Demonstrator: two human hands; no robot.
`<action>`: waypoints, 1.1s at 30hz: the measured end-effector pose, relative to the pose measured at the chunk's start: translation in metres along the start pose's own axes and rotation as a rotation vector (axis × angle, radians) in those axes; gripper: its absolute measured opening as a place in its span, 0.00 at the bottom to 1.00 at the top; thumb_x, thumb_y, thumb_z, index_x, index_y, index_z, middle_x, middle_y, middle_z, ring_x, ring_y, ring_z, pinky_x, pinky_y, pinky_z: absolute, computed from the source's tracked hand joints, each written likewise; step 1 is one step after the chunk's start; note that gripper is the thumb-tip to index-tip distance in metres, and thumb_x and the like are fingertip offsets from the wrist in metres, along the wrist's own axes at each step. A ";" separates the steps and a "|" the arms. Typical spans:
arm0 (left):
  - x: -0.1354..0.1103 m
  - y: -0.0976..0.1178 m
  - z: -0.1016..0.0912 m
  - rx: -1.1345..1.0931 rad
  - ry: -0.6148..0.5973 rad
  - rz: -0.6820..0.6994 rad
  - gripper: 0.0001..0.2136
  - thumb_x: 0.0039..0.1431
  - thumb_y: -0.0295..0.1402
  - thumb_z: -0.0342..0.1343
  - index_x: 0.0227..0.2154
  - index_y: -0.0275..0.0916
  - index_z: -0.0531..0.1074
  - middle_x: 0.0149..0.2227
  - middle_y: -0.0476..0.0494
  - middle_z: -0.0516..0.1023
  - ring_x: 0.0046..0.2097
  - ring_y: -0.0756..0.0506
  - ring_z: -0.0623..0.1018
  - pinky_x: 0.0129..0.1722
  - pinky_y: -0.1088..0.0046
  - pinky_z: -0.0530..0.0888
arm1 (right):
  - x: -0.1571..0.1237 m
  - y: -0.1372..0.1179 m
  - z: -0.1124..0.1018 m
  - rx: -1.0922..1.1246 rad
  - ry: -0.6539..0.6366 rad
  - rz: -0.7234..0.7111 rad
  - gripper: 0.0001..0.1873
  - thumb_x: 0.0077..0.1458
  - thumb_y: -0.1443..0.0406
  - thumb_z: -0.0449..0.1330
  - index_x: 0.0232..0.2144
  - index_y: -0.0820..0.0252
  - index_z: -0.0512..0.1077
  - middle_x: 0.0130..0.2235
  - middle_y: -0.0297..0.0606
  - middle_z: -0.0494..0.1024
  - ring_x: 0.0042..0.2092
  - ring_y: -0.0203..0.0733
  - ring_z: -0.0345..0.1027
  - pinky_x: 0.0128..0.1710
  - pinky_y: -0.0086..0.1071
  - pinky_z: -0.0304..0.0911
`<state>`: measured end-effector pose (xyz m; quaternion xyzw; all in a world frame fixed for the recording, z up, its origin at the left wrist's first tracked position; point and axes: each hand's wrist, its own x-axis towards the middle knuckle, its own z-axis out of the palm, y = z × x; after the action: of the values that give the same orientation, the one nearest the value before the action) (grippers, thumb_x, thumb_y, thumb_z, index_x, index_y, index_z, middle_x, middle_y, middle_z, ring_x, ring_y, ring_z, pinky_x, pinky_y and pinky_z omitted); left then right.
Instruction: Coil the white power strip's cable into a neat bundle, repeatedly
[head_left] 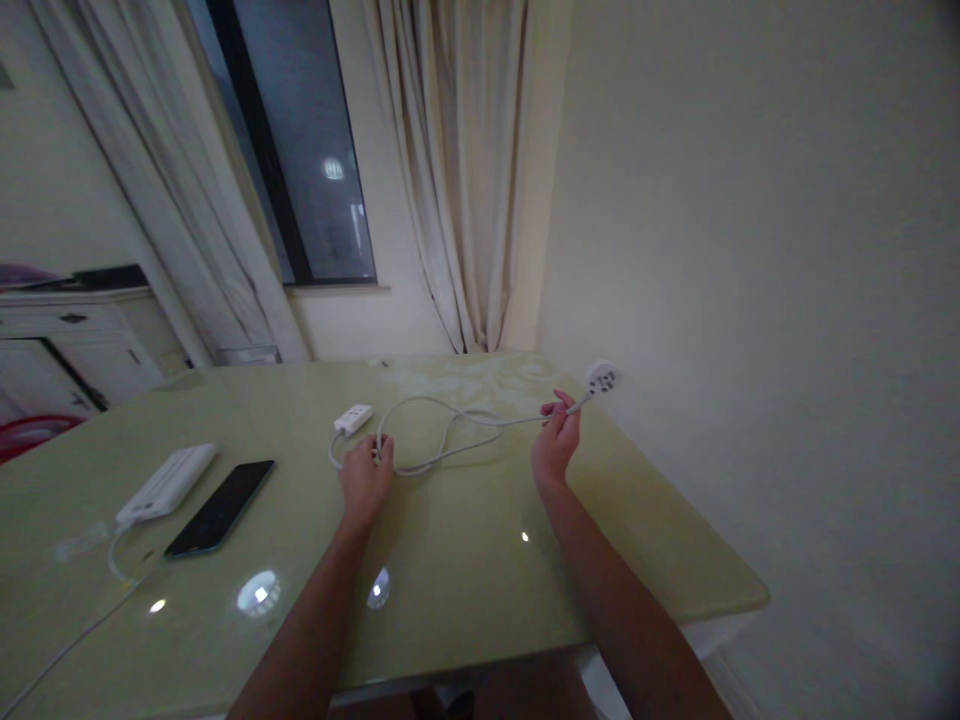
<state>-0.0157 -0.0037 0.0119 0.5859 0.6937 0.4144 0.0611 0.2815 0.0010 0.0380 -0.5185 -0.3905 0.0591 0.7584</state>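
A: Where's the white cord [517, 422]?

B: Between the two hands. Its middle lies in loose, crossing loops on the bench [480, 580], and its right-hand stretch rises off the surface.

A: And what does each grip have?

B: The right grip [556, 445] is closed around the cord just below the round plug end [602, 377], which it holds up near the wall [750, 250]. The left grip [367, 475] seems to pinch the cord near the small white block [353, 419]. Its fingertips are partly hidden, so I can't tell how firmly.

A: What worries you?

B: The loops. They cross over one another, so a pull from both sides could draw the crossing tight into a kink or a knot.

A: And the block?

B: It rests on the bench with nothing pinning it. A sharp tug on the short bend of cord beside it could drag it or flip it over.

A: The plug end?

B: It sticks out past the right grip near the bench's edge. A careless swing might knock it on the wall; I can't judge the gap.

A: The phone [220, 508]?

B: Well apart on the left, so only a wide sweep would catch it.
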 end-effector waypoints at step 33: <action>0.000 -0.008 0.012 0.197 -0.169 0.056 0.15 0.71 0.34 0.37 0.33 0.40 0.67 0.37 0.36 0.79 0.41 0.41 0.78 0.41 0.67 0.68 | -0.037 0.013 0.011 -0.019 -0.526 0.087 0.31 0.66 0.44 0.48 0.33 0.58 0.80 0.33 0.40 0.80 0.36 0.43 0.72 0.40 0.34 0.63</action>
<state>-0.0146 0.0030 -0.0008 0.6407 0.7071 0.2950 0.0497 0.2528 -0.0029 0.0099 -0.5087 -0.5521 0.2207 0.6227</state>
